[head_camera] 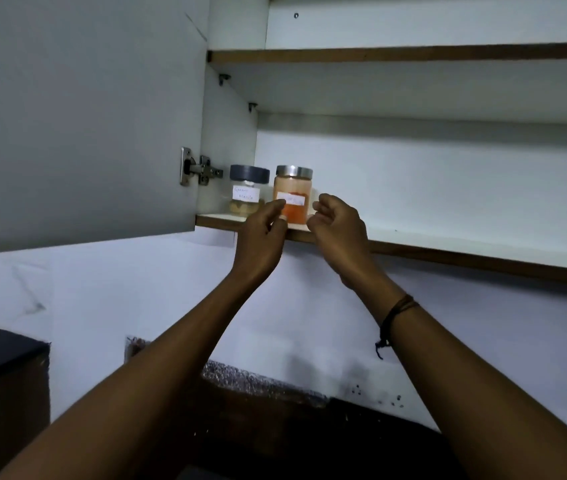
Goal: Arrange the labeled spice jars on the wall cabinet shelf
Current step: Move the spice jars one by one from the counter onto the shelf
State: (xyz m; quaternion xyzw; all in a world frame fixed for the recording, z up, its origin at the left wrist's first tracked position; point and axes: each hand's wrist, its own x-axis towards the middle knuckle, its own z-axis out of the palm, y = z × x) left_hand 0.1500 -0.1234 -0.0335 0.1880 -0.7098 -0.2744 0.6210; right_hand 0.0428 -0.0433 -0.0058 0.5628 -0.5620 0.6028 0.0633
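An open cabinet door [81, 116] hangs at left. Two labeled spice jars stand on the lower shelf [448, 245] of two: a grey-lidded jar [245, 192] of pale spice, then just beside it a steel-lidded jar [292, 192] of orange powder. The left hand [263, 233] touches this jar's label with thumb and forefinger; the right hand [337, 226] hovers beside it, fingers loosely curled, holding nothing.

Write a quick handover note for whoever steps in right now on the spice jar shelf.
Left hand: fingertips at the orange-powder jar, grip unclear.
Right hand: loosely curled beside that jar, holding nothing.
Both jars stand upright at the left end of the lower shelf: grey-lidded jar by the cabinet wall, orange one to its right.
Done: two jars placed, labels facing out.
Left: any further jars are out of view.
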